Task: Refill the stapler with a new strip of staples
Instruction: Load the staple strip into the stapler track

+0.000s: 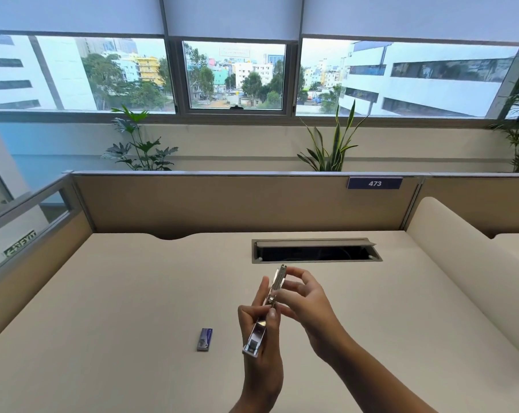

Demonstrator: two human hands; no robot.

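Head view, forward-down over desk [133, 293], close.

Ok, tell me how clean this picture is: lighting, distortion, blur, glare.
Head view: soft daylight from the windows, only faint shadows on the desk; wide-angle bending curves the partition and window frames; the stapler glints on its metal, slightly soft between the left hand and right hand; the staple box print is too small to read.

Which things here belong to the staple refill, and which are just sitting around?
Job: stapler, swung open, held by left hand and right hand; small staple box on the desk.
Not involved: cable hatch, number plate, plants.
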